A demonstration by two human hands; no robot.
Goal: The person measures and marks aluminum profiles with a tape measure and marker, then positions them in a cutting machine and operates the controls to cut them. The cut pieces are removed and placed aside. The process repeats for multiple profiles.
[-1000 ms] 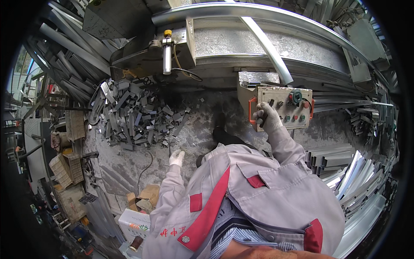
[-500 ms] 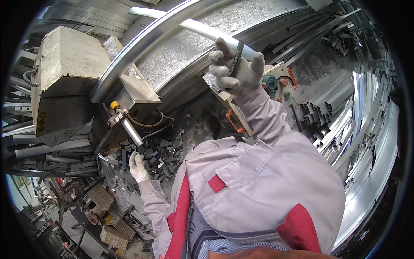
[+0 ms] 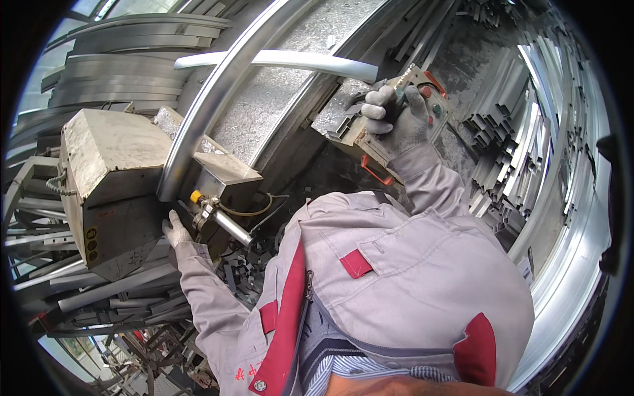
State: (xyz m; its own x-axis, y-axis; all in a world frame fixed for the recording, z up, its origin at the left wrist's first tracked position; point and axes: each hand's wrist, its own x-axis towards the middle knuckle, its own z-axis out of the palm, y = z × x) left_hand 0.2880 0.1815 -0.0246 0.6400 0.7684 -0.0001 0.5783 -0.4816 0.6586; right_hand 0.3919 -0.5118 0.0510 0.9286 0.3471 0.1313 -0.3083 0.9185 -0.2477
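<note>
My left hand (image 3: 176, 230), in a white glove, reaches in beside the lower end of a curved silvery metal profile (image 3: 218, 99), next to the boxy machine housing (image 3: 119, 145). Its fingers are stretched out and seem to hold nothing; their tips are partly in shadow. Over the control box (image 3: 370, 148) is my gloved right hand (image 3: 404, 125), fingers curled around a dark narrow strip (image 3: 399, 99) seen nearly end-on. Red and green buttons (image 3: 432, 105) show beside the right thumb.
A pale bar (image 3: 310, 61) lies across the speckled metal bed (image 3: 264, 112). Below the left side juts a metal cylinder (image 3: 231, 228) with a yellow-capped fitting. Small dark offcuts (image 3: 244, 274) litter the floor. Stacked profiles (image 3: 508, 152) fill the right side.
My left hand has moved up from above the offcuts to the profile's lower end. My right hand, with the dark strip, has come down and right over the control box.
</note>
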